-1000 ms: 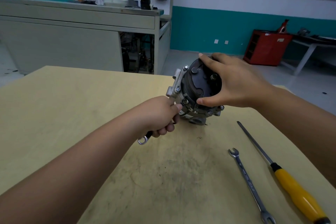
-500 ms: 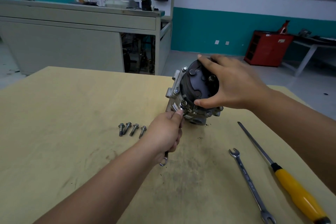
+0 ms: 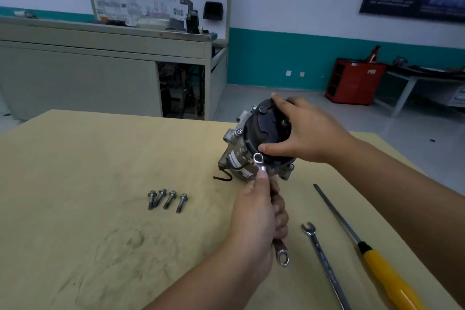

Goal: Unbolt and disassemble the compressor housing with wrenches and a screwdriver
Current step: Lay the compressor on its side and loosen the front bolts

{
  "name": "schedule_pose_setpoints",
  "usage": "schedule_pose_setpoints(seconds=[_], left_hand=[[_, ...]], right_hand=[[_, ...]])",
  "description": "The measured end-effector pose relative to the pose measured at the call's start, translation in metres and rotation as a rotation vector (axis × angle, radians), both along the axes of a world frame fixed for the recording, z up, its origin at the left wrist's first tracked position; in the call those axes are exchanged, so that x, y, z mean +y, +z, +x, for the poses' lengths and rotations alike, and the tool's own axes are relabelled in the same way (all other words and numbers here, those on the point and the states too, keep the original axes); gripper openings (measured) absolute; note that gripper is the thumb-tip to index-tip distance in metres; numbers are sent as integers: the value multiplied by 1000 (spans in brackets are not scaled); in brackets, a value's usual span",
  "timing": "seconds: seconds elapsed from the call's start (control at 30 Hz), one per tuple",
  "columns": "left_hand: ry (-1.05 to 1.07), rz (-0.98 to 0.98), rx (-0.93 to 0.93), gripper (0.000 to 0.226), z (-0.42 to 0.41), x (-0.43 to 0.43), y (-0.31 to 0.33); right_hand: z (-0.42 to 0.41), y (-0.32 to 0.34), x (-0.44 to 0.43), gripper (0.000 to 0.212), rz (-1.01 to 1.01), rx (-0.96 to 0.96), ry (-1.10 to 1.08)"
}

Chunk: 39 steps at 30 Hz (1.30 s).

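**Ring wrench (image 3: 282,256) set to the compressor (image 3: 236,161)**

The compressor stands tilted on the table (image 3: 75,184), towards its far side, with the black pulley (image 3: 266,129) facing the person. The right hand (image 3: 310,132) holds the compressor by the pulley, thumb and fingers curled round the rim. The left hand (image 3: 256,211) grips the ring wrench, whose upper ring sits against the housing just under the right thumb. Four loose bolts (image 3: 167,200) lie to the left. A second wrench (image 3: 324,265) and a screwdriver (image 3: 363,247) lie to the right.
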<state>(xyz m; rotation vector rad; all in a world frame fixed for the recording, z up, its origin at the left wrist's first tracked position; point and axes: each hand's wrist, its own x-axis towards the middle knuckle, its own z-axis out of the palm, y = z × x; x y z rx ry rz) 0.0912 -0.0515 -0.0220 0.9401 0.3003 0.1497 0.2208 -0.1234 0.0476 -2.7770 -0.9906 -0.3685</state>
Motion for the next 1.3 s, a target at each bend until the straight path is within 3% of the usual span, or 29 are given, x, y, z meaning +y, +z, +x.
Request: schedule_pose_setpoints(seconds=[0.07, 0.23, 0.33, 0.43, 0.57, 0.63, 0.73, 0.8, 0.87, 0.97, 1.07, 1.17, 1.3], left_hand=[[59, 150, -33, 38, -8, 13, 6], [428, 969, -107, 33, 36, 68, 60], [299, 1253, -117, 45, 73, 73, 89], [66, 1451, 2, 69, 102, 64, 95], [-94, 1429, 26, 68, 113, 65, 82], [-113, 1459, -28, 58, 112, 63, 81], [-119, 1531, -112, 51, 108, 48, 79], [-134, 1599, -186, 47, 108, 32, 77], [-99, 1685, -239, 51, 109, 15, 73], [-16, 1766, -261, 66, 112, -5, 62], [-10, 1831, -240, 69, 116, -18, 45], [55, 1908, -337, 58, 125, -22, 53], [61, 1785, -484, 51, 125, -21, 80]], right_hand=[[4, 0, -6, 116, 25, 23, 0], [8, -1, -5, 118, 47, 40, 15], [10, -4, -5, 119, 80, 39, 25], [11, -9, -7, 124, 117, 63, 25], [11, -13, -20, 121, 316, 255, 96], [12, -12, -23, 100, 545, 357, 126], [18, -12, -10, 53, 705, 186, 84], [18, -7, 4, 42, 801, 203, 49], [18, -3, 11, 39, 967, 312, -18], [19, -8, 2, 36, 1231, 302, -58], [21, -22, -13, 37, 1292, 345, -80], [25, -12, -21, 37, 1382, 333, -79], [26, 13, -36, 37, 1416, 296, 12]])
